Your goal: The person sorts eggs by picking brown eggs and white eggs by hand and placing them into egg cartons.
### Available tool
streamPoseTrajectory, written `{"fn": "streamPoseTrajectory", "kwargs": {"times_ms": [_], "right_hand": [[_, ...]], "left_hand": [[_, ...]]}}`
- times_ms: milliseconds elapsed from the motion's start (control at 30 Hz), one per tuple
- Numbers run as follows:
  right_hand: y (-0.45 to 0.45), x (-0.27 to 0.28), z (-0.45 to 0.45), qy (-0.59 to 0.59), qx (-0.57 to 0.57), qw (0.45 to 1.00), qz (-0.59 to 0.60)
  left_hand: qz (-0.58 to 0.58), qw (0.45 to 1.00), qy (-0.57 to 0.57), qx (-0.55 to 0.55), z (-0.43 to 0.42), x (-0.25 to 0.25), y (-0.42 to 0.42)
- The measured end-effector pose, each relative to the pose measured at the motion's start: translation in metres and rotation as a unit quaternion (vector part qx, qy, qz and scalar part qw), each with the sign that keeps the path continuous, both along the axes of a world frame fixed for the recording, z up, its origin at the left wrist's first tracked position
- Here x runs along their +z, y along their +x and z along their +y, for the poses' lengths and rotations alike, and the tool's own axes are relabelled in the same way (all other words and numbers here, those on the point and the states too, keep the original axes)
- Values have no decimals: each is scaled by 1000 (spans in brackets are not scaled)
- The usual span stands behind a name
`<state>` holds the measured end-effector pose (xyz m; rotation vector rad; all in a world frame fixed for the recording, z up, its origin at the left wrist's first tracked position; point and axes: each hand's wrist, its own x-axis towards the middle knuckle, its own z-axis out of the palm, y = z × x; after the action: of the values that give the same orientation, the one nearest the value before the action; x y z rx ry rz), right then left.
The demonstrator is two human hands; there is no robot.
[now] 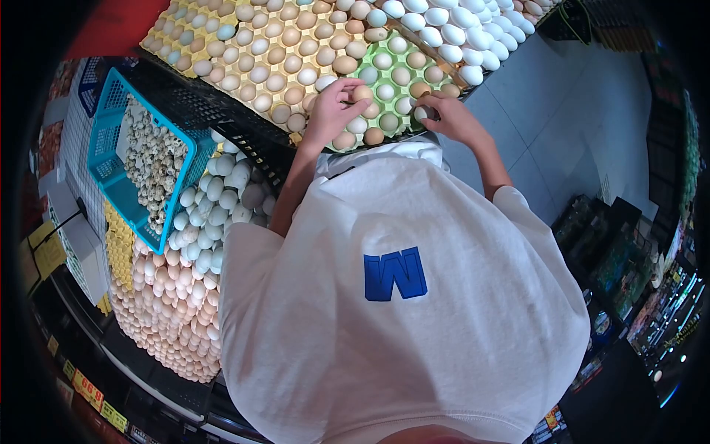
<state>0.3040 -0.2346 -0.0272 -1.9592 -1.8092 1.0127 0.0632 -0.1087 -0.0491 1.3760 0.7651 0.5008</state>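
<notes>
A green egg tray point(379, 65) filled with brown, cream and pale eggs lies at the front corner of the display. My left hand point(336, 112) is at the tray's left side, its fingers curled around a light brown egg point(362, 93). At the right edge, my right hand point(452, 118) has thumb and fingers closed about a shaded egg point(422, 113) low in the tray. Whether either egg is lifted clear of its cup, I cannot tell.
Yellow trays point(248, 44) of mixed eggs spread left of the green one, and white eggs point(452, 33) are stacked behind it. A blue basket point(168, 124) holds speckled quail eggs point(151, 159). Bluish eggs point(222, 185) and pinkish eggs point(166, 311) are heaped lower left. Grey floor point(551, 133) lies right.
</notes>
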Motion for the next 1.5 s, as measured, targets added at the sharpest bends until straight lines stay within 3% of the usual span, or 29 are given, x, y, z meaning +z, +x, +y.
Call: {"fn": "streamPoseTrajectory", "kwargs": {"times_ms": [133, 200, 267, 333, 400, 533, 600, 733, 900, 1033, 1200, 1333, 1500], "right_hand": [[20, -1, -4, 32, -109, 989, 90], [32, 3, -7, 49, -215, 957, 186], [41, -2, -10, 98, -229, 940, 232], [47, -2, -15, 122, -262, 911, 294], [50, -4, -21, 123, -266, 909, 298], [43, -7, -28, 123, -288, 896, 314], [42, -10, -30, 120, -290, 898, 308], [45, -17, -29, 118, -285, 903, 300], [46, -13, -26, 128, -277, 905, 296], [47, -11, -22, 123, -264, 907, 303], [46, -12, -21, 119, -261, 909, 302], [43, -10, -23, 129, -271, 903, 307], [43, -11, -25, 117, -276, 904, 303]], "left_hand": [[22, 995, 2, -98, -13, 5, 28], [50, 991, 13, -124, -20, 7, 43], [55, 966, 171, -183, -20, 5, 59], [52, 963, 172, -199, -20, -5, 72], [76, 936, 250, -236, -22, -15, 81], [80, 925, 264, -262, -28, -24, 89], [56, 899, 376, -217, -31, -29, 88], [93, 897, 358, -244, -31, -23, 86], [108, 916, 255, -290, -25, -21, 83], [67, 900, 325, -283, -32, -24, 85], [116, 874, 389, -268, -37, -25, 91], [121, 876, 407, -229, -43, -26, 93], [149, 872, 366, -288, -35, -22, 90]]}}
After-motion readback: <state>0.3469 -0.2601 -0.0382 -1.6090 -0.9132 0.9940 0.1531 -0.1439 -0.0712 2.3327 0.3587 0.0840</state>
